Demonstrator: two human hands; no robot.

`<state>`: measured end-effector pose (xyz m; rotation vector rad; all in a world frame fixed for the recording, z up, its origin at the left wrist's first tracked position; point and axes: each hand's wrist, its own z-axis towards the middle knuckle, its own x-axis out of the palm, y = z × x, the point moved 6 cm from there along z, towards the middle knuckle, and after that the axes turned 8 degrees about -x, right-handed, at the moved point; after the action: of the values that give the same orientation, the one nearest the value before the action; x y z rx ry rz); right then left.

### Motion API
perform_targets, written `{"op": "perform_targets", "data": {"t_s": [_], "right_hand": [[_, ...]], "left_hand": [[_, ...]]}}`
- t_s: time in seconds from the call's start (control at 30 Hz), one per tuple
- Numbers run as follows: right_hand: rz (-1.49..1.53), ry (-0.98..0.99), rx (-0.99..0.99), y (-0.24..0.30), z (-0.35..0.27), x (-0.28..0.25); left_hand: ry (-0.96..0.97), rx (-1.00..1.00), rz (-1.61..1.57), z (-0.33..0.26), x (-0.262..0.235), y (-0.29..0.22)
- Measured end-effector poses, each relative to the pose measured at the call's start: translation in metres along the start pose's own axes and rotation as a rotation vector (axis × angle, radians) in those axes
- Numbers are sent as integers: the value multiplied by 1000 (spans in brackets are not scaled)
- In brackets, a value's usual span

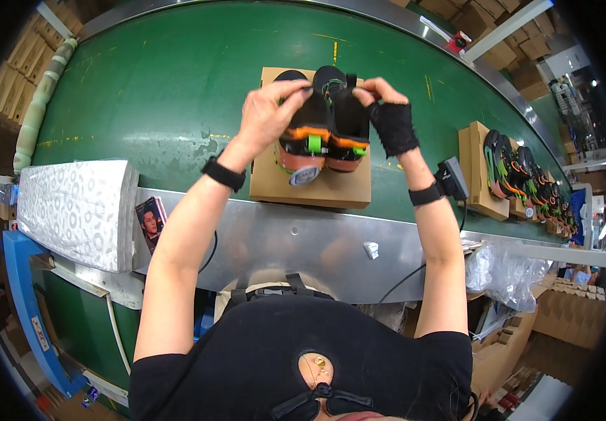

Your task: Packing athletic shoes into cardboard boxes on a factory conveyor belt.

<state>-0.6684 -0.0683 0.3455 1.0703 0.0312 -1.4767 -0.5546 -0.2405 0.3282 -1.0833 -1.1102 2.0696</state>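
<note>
A pair of black sneakers [348, 116] with orange and green on the soles rests on a brown cardboard box [268, 184]. A round grey-white disc [304, 174] shows at the near end of the pair. My left hand [268, 111] is closed in a pinch at the upper edge of the left shoe. On the other side, my right hand [393, 119], in a black fingerless glove, pinches the upper edge of the right shoe. Just what part lies between the fingertips is partly hidden on both sides.
The box sits on a green conveyor belt [169, 105] behind a metal ledge [268, 242]. More shoes [503, 168] on boxes line the belt at the right. A stack of patterned white paper [75, 210] lies at the left, beside printed cards [150, 221]. Clear plastic bags [517, 277] hang at the right.
</note>
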Motion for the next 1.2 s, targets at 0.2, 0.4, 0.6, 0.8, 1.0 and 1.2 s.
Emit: {"op": "perform_targets", "data": {"t_s": [0.2,0.4,0.6,0.8,1.0,1.2], "right_hand": [[317,149,279,-22,47,11],[253,152,236,-21,23,19],[-295,-55,-178,62,-33,2],[-349,822,175,56,-35,84],[416,293,234,-22,-46,22],[-377,262,383,-99,-105,-58]], "left_hand": [[63,-182,-120,52,-18,12],[187,-125,-67,18,-15,20],[2,-715,204,-112,-19,165],[93,-597,-6,-130,22,144],[3,-661,69,-121,-20,145],[-84,-676,-4,-114,-86,151]]}}
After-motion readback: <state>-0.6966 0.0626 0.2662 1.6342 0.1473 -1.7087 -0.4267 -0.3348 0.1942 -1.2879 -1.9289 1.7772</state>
